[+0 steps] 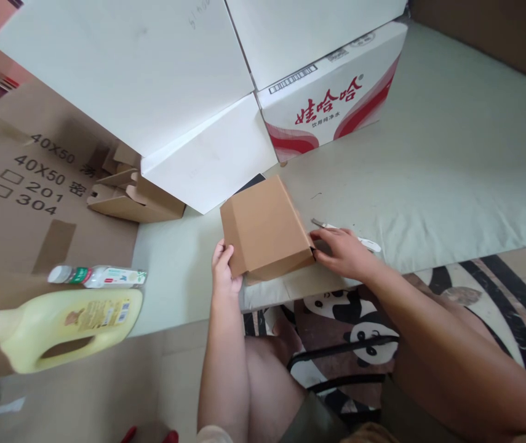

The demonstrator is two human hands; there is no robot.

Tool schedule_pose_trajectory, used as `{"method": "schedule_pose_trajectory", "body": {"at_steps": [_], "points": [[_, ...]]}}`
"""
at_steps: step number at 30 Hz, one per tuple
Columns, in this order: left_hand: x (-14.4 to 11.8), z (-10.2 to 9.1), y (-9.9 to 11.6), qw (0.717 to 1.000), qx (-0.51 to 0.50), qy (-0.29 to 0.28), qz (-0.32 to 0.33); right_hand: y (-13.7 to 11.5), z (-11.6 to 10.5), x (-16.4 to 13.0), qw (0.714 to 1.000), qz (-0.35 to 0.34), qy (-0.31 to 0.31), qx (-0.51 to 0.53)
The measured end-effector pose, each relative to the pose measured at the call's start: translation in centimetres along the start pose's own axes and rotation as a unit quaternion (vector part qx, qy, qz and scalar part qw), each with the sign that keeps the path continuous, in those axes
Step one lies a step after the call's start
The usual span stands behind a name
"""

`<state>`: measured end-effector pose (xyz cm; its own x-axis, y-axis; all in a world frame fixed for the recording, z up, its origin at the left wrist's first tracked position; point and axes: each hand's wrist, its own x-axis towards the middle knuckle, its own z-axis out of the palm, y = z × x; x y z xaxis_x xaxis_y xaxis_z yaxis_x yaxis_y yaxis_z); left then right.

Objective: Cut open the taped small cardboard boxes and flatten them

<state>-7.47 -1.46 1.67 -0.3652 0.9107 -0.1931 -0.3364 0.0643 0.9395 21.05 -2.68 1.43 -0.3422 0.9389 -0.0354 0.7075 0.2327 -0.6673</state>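
A small brown cardboard box (265, 221) sits near the front edge of the cloth-covered table, its top panel facing up. My left hand (226, 267) grips the flap on the box's left side, the thumb over the cardboard and the other fingers partly hidden. At the right front corner, the thumb and fingers of my right hand (343, 251) pinch the box edge. Partly beneath that hand lies a knife with a white handle (370, 245), its metal end showing beyond the fingers. A dark flat item (252, 183) peeks out behind the box.
White cartons (211, 154) and a red-and-white printed carton (331, 104) stand behind. To the left are a folded brown carton (152, 200), a plastic bottle (99, 276), a pale yellow jug (106, 311) and a large cardboard box (8, 240). My legs are below the table edge.
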Motion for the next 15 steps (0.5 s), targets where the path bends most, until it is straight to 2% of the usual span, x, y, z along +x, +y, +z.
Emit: {"method": "schedule_pose_trajectory", "body": {"at_steps": [4,8,11,15], "points": [[0.0,-0.1,0.0,1.0,0.003,-0.001,0.003,-0.4,0.1,0.2,1.0,0.011,-0.008,-0.009],[-0.5,-0.3,0.1,0.998,-0.041,-0.037,0.012,-0.6,0.2,0.4,1.0,0.021,-0.004,0.004],[-1.0,-0.6,0.1,0.996,-0.064,-0.059,-0.014,-0.6,0.2,0.3,1.0,0.018,0.003,0.011],[-1.2,-1.1,-0.4,0.995,-0.03,-0.069,-0.071,-0.5,0.1,0.3,1.0,0.018,0.003,0.015]]}}
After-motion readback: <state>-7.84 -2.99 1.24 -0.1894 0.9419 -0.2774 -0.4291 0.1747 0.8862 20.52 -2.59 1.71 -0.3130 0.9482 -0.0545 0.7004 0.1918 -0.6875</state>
